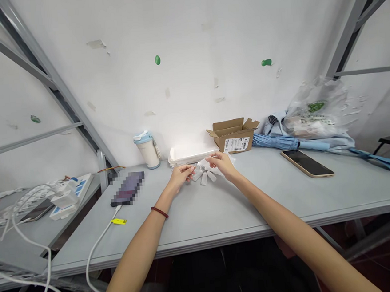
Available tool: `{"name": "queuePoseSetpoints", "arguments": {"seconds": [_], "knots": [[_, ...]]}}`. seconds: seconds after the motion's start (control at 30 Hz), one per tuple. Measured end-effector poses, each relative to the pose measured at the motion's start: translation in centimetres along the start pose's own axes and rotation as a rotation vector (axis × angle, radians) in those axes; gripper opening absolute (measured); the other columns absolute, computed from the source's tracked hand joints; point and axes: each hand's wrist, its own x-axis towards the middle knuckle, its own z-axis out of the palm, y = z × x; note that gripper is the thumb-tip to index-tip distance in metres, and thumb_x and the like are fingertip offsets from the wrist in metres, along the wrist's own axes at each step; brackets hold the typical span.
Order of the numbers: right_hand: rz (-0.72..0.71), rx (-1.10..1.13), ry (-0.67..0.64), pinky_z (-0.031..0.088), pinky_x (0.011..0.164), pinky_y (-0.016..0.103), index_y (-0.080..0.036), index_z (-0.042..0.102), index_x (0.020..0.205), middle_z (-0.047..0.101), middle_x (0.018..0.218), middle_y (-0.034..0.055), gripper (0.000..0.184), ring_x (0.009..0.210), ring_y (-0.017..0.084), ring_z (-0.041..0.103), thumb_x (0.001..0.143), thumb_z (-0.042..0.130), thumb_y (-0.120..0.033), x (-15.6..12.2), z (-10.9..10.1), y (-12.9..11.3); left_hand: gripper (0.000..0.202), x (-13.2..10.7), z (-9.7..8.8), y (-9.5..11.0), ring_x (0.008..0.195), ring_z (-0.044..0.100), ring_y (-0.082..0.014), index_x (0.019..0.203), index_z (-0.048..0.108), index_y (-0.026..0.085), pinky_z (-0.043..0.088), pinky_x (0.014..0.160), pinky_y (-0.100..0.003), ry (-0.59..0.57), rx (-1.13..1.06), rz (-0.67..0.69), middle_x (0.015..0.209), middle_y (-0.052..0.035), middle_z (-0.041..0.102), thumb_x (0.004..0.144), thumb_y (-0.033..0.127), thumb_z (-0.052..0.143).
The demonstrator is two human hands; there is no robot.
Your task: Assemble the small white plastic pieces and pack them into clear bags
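The left hand point(180, 174) and right hand point(221, 163) meet on small pieces point(204, 176) at the middle of the table point(219, 211), a stack of trays point(189, 156) just behind. A cup point(147, 150) and phone point(127, 188) lie left; a cardboard box point(234, 135), second phone point(306, 162), umbrella point(281, 142) and bag point(316, 111) lie right.

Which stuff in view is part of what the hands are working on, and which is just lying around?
In hand: left hand, right hand, both pinching small white pieces.
Lying about: tumbler, cardboard box, phone on the right, blue umbrella, plastic bag, power strip.
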Motion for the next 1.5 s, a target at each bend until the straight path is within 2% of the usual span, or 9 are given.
{"name": "queuePoseSetpoints", "arguments": {"seconds": [0.27, 0.47, 0.67, 0.97, 1.17, 1.3, 1.5], "knots": [[-0.047, -0.085, -0.027, 0.036, 0.054, 0.025, -0.017, 0.058, 0.069, 0.051, 0.050, -0.0040, 0.026, 0.051, 0.012, 0.047, 0.064, 0.064, -0.042, 0.1, 0.0, 0.5, 0.029, 0.1, 0.3, -0.3, 0.048, 0.049, -0.0079, 0.071, 0.065, 0.013, 0.036, 0.042, -0.021, 0.023, 0.116, 0.086, 0.066, -0.0015, 0.060, 0.062, 0.041, 0.068], [-0.111, -0.237, -0.094, 0.033, 0.051, 0.025, -0.016, 0.059, 0.063, 0.055, 0.053, -0.0006, 0.030, 0.051, 0.012, 0.047, 0.072, 0.054, -0.044, -0.1, 0.0, 0.8, 0.025, 0.0, 0.0, -0.4, 0.049, 0.050, -0.0091, 0.071, 0.065, 0.014, 0.037, 0.044, -0.021, 0.020, 0.179, 0.173, 0.063, -0.0010, 0.059, 0.066, 0.038, 0.063], [-0.177, -0.314, -0.107, 0.034, 0.051, 0.024, -0.015, 0.064, 0.071, 0.057, 0.055, -0.0003, 0.030, 0.053, 0.013, 0.049, 0.075, 0.052, -0.042, -0.7, -0.1, 0.3, 0.021, -0.3, -0.1, -0.1, 0.050, 0.051, -0.0102, 0.068, 0.065, 0.014, 0.037, 0.047, -0.022, 0.002, 0.236, 0.228, 0.062, -0.0015, 0.061, 0.067, 0.034, 0.061], [-0.238, -0.347, -0.164, 0.036, 0.054, 0.023, -0.014, 0.066, 0.079, 0.058, 0.056, -0.0005, 0.029, 0.054, 0.012, 0.050, 0.078, 0.048, -0.037, -0.9, -0.2, 0.2, 0.020, -0.6, 0.0, 0.3, 0.052, 0.050, -0.0111, 0.066, 0.065, 0.014, 0.038, 0.049, -0.022, -0.039, 0.191, 0.204, 0.057, -0.0011, 0.059, 0.066, 0.034, 0.062], [-0.247, -0.323, -0.150, 0.039, 0.056, 0.024, -0.015, 0.066, 0.081, 0.058, 0.056, -0.0013, 0.025, 0.056, 0.014, 0.053, 0.077, 0.050, -0.033, -0.8, 0.0, 0.2, 0.022, -1.0, 0.2, 0.9, 0.053, 0.050, -0.0114, 0.063, 0.064, 0.015, 0.038, 0.050, -0.024, -0.055, 0.159, 0.131, 0.058, -0.0016, 0.059, 0.063, 0.036, 0.065], [-0.264, -0.299, -0.132, 0.040, 0.059, 0.025, -0.016, 0.065, 0.080, 0.060, 0.057, -0.0013, 0.020, 0.059, 0.014, 0.056, 0.078, 0.050, -0.030, -0.8, 0.3, -0.1, 0.024, -1.1, 0.1, 1.2, 0.056, 0.053, -0.0112, 0.061, 0.062, 0.014, 0.039, 0.052, -0.024, -0.035, 0.023, 0.026, 0.067, -0.0035, 0.062, 0.063, 0.038, 0.065], [-0.265, -0.264, -0.112, 0.041, 0.062, 0.025, -0.018, 0.063, 0.081, 0.061, 0.062, -0.0008, 0.018, 0.065, 0.015, 0.059, 0.079, 0.050, -0.029, -1.0, 0.7, -0.3, 0.025, -0.7, -0.2, 1.3, 0.054, 0.053, -0.0106, 0.068, 0.065, 0.011, 0.038, 0.051, -0.023, -0.033, -0.195, -0.072, 0.061, -0.0023, 0.058, 0.068, 0.036, 0.062]]}}
